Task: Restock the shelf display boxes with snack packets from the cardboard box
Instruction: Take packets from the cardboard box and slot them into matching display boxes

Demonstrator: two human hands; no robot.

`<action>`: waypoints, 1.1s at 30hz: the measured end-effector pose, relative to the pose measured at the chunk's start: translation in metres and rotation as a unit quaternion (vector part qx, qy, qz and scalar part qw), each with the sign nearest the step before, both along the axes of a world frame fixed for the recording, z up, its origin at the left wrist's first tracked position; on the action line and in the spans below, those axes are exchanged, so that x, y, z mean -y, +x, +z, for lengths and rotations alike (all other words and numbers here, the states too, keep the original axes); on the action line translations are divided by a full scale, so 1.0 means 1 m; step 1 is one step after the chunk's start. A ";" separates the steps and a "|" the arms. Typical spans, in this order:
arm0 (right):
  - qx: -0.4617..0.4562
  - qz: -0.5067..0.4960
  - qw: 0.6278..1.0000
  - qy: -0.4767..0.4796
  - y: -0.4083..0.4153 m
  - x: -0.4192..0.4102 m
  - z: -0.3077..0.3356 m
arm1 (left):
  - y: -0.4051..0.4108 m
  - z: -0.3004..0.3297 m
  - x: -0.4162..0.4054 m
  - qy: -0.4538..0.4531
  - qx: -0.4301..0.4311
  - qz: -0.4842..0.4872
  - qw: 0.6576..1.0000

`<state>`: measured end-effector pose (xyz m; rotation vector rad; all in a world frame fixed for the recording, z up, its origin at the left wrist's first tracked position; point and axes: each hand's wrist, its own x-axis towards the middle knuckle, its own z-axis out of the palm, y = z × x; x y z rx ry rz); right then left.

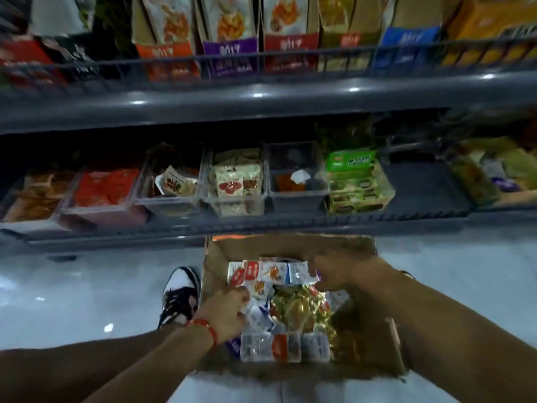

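Both your hands are down in the cardboard box (363,338) on the floor at six o'clock. Your left hand (229,312) has its fingers curled on snack packets (270,344); your right hand (340,274) pinches a packet strip (276,271) at the far end. Shelf display boxes (235,181) sit at twelve o'clock.

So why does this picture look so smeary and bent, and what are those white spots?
Head view: the wide lens bows the upper shelf edge; motion blur smears the hanging packs and the cardboard box; ceiling lights glint off the shelf edge and the glossy floor; the lower shelf is dim.
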<state>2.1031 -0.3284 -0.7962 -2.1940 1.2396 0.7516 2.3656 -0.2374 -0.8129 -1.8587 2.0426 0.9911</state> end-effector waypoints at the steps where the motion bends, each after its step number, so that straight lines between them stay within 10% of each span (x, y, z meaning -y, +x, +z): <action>1: -0.005 -0.023 0.999 0.025 -0.002 -0.007 -0.023 | 0.000 -0.010 -0.006 0.022 0.004 0.003 1.000; 11: 0.100 -0.173 0.977 0.074 0.087 -0.077 -0.158 | -0.004 -0.059 -0.033 0.104 0.056 -0.004 0.993; 21: 0.109 -0.267 0.956 0.049 0.118 -0.081 -0.169 | 0.007 -0.051 -0.046 0.067 -0.019 0.071 0.995; 27: 0.232 -0.388 0.882 0.131 0.085 -0.055 -0.134 | 0.008 -0.054 -0.043 0.066 -0.022 0.180 0.981; 30: 0.303 -0.429 0.840 0.134 0.063 -0.044 -0.102 | -0.011 -0.049 -0.037 0.087 -0.121 0.354 0.923; 33: 0.372 -0.378 0.843 0.093 0.047 -0.050 -0.062 | -0.034 -0.031 -0.026 0.210 -0.356 0.565 0.714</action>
